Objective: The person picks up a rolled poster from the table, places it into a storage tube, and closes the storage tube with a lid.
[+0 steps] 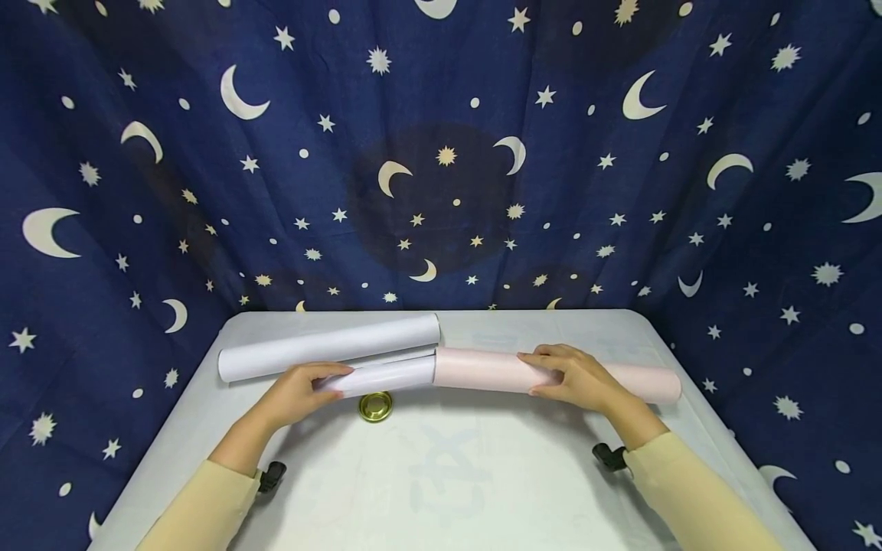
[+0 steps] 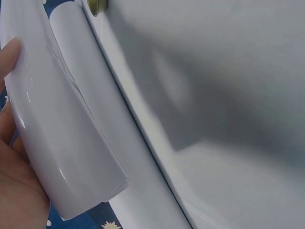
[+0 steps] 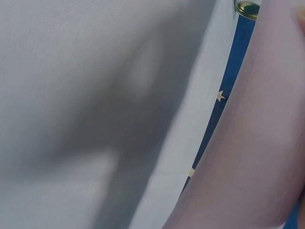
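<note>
My left hand (image 1: 299, 394) grips a glossy white roll (image 1: 396, 375) near its left end, thumb in front and fingers over the top. A loose edge runs along this roll (image 2: 62, 119) in the left wrist view. Its right end meets the left end of a pale pink roll (image 1: 475, 370); whether one sits inside the other cannot be told. Around the middle of the pink roll, my right hand (image 1: 575, 379) holds on with thumb and fingers. The right wrist view shows mostly the pink roll (image 3: 248, 133) and only a bit of finger.
Behind the glossy roll lies another white roll (image 1: 331, 344), slanting on the white table (image 1: 441, 474). A gold round lid-like disc (image 1: 375, 407) is just in front of the glossy roll. Dark blue curtain (image 1: 441, 92) with moons and stars hangs round the table's back and sides.
</note>
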{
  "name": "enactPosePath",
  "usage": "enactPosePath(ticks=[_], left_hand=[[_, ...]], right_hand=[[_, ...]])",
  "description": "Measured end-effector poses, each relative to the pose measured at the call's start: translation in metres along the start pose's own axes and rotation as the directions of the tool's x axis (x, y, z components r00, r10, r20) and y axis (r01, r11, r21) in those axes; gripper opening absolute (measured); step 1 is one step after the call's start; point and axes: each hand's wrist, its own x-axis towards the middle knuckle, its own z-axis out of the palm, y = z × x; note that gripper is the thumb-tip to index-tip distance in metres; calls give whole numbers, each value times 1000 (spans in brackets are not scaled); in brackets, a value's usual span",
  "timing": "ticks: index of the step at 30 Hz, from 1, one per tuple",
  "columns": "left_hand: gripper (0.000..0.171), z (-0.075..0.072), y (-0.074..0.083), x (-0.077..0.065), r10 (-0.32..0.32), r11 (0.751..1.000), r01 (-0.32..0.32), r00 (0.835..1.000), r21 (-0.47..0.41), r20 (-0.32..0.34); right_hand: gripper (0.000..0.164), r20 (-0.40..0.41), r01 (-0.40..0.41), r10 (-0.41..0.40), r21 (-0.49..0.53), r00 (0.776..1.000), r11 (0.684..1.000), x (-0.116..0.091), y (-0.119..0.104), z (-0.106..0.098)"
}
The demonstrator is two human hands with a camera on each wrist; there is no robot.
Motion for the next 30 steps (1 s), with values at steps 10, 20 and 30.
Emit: enactPosePath(ticks=[10, 20, 30], left_hand=[[40, 3, 4, 7, 25, 999, -23, 997, -39, 70], [41, 6, 8, 14, 34, 999, -29, 995, -46, 98], [42, 10, 8, 21, 45, 999, -43, 993, -15, 111]], right_hand=[[64, -4, 40, -40, 49, 999, 998, 3, 0, 4], [63, -10, 64, -64, 67, 998, 996, 5, -1, 3], [63, 17, 27, -28, 100, 999, 995, 6, 1, 2]])
